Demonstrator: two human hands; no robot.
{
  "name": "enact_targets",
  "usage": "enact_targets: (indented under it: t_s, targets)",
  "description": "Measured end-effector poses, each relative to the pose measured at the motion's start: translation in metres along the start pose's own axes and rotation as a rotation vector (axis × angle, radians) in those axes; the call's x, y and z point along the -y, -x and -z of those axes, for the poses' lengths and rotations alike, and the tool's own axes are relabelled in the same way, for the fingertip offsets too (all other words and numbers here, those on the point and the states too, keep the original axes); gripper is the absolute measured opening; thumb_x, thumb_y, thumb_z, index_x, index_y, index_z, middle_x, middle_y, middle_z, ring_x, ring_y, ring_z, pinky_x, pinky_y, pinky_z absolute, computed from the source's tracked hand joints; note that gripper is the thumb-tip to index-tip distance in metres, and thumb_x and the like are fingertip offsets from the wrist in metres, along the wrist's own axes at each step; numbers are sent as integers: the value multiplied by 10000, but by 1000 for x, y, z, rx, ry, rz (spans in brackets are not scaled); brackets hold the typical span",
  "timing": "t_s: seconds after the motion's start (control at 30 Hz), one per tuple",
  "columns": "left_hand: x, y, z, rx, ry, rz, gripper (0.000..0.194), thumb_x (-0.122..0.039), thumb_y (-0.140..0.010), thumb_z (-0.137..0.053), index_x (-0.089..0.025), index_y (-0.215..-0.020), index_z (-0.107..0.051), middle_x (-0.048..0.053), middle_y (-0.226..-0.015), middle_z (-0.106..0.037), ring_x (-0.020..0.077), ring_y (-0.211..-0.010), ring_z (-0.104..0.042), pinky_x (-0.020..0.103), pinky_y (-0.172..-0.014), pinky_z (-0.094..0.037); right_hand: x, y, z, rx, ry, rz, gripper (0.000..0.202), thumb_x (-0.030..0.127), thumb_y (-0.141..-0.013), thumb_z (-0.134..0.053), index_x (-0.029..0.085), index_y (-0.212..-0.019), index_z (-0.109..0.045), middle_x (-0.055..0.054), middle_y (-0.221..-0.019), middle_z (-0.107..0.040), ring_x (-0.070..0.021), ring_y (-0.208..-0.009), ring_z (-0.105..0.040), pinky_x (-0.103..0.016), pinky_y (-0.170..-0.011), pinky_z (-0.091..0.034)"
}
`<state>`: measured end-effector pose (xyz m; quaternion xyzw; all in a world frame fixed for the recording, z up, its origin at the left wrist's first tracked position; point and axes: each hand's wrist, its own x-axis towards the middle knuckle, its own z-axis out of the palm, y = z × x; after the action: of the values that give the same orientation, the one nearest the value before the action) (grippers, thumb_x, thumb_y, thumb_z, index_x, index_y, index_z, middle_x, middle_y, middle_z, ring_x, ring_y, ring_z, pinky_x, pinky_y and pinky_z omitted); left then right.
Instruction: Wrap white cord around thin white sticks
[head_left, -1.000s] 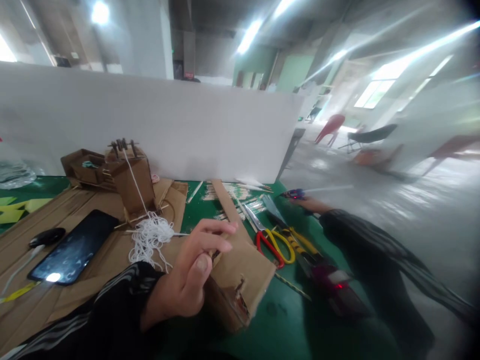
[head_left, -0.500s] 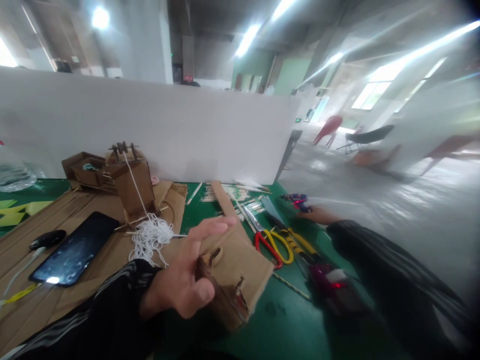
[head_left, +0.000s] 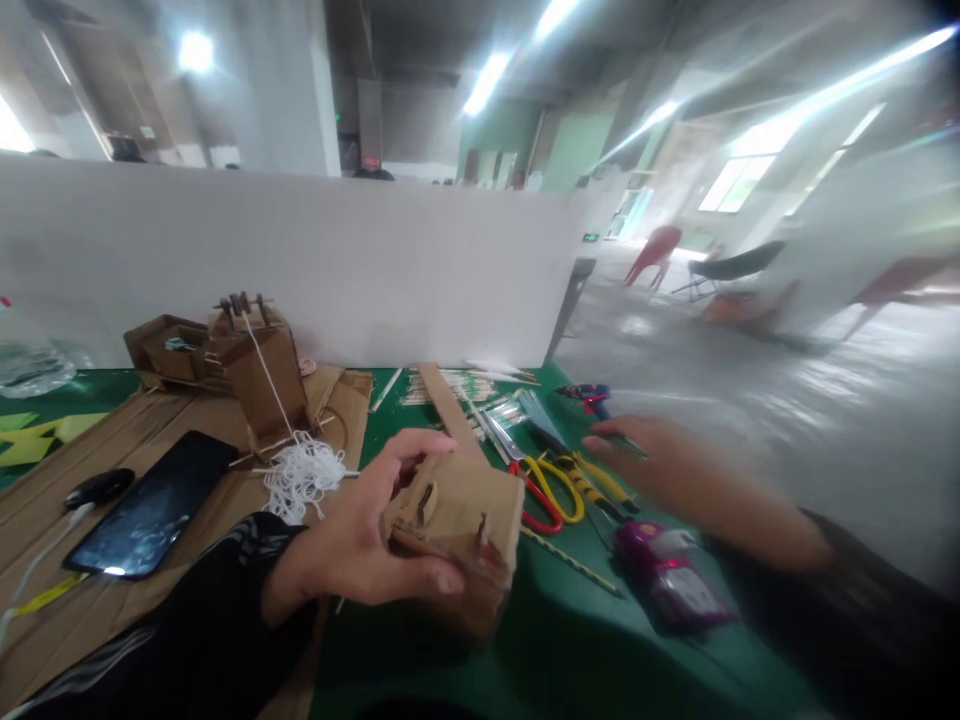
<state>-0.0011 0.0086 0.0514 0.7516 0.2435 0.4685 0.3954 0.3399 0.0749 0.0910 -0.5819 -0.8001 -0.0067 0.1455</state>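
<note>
My left hand (head_left: pixel 360 535) is wrapped round the left side of a small cardboard box (head_left: pixel 465 505), thumb on the near side and fingers at the back. The box has a curved slot and a torn slit in its top. At the right, my right hand (head_left: pixel 675 470) is smeared by motion above the green table (head_left: pixel 570 650). Its fingertips are near red-and-blue pliers (head_left: pixel 589 395) and yellow-and-black pliers (head_left: pixel 600 485). A thin, dark thing shows by its fingers; whether it is held is unclear. Below lies a purple device (head_left: pixel 671 575) with a red light.
Red-and-yellow scissors (head_left: pixel 544 495) and thin sticks (head_left: pixel 480 385) lie beyond the box. At the left are a phone (head_left: pixel 150 505), white string (head_left: pixel 307 475) and a cardboard structure (head_left: pixel 266 380) on flat cardboard (head_left: pixel 180 590). A white partition (head_left: pixel 337 265) stands behind.
My left hand has closed round the box, which has turned and shifted slightly left. My right hand has drawn back from the red-and-blue pliers toward the near right, uncovering the purple device.
</note>
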Motion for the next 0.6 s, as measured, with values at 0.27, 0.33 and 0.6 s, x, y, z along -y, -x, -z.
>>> enact_targets:
  t_s: [0.27,0.33,0.6]
  targets:
    - [-32,-23,5,-232,-188,-237,835,-241,-575,-862,-271,-1254,-377,90,-1269,-433,289,-1231,-426,413,-954,-462,84,17,4,23,-389,324,1018,537,-692,-732,316,-1476,-120,-91,-1481,-360,-319,-1286,-445,-480,-1022,-443]
    - [-41,-27,7,-236,-204,-282,850,-244,-553,-875,-261,-1247,-384,92,-1266,-446,290,-1225,-437,421,-966,-456,90,9,6,40,-472,403,1078,514,-670,-760,318,-1485,-82,-88,-1507,-310,-316,-1324,-402,-479,-1043,-426]
    - [-48,-24,-8,-275,-129,-173,850,-261,-552,-878,-282,-1241,-380,87,-1286,-451,296,-1218,-463,408,-973,-471,113,22,5,50,-617,498,1129,355,-664,-808,293,-1498,-50,-110,-1467,-389,-297,-1324,-418,-425,-996,-498]
